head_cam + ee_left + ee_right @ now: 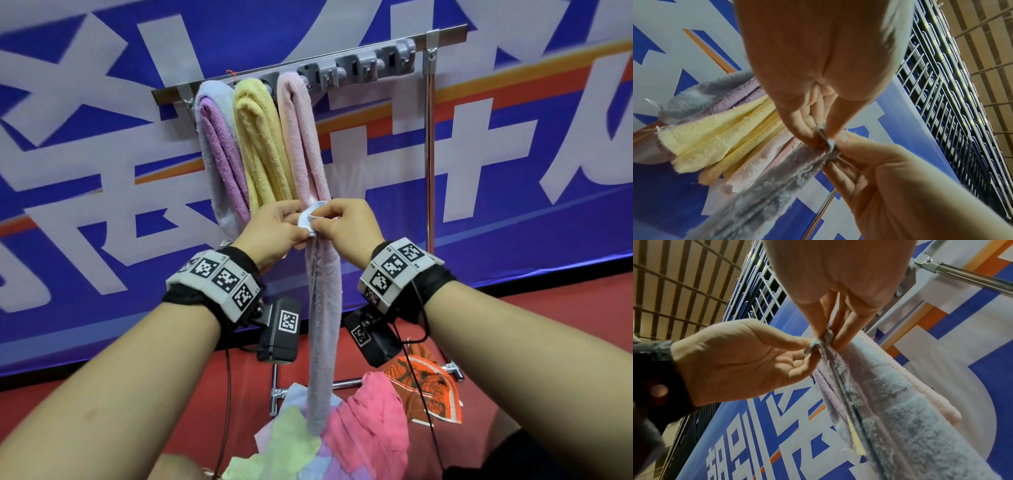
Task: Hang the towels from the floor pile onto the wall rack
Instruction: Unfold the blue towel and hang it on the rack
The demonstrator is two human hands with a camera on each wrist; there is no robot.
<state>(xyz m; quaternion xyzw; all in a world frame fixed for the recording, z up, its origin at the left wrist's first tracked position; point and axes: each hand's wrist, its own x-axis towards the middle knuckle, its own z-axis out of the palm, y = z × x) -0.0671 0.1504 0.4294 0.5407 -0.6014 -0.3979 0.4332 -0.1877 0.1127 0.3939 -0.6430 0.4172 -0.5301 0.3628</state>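
Below rack (308,65) | both hands' fingers (310,228) pinch grey towel's (323,342) loop | floor pile (342,428) beneath

I see a lilac-and-grey towel (219,150), a yellow towel (262,144) and a pale pink towel (305,137) at upper centre, against a blue banner (513,144) with white characters and orange stripes; the floor (548,325) is red.

The floor pile (329,438) is cut off below — hands (274,229) (fingertips too) hide the loop.
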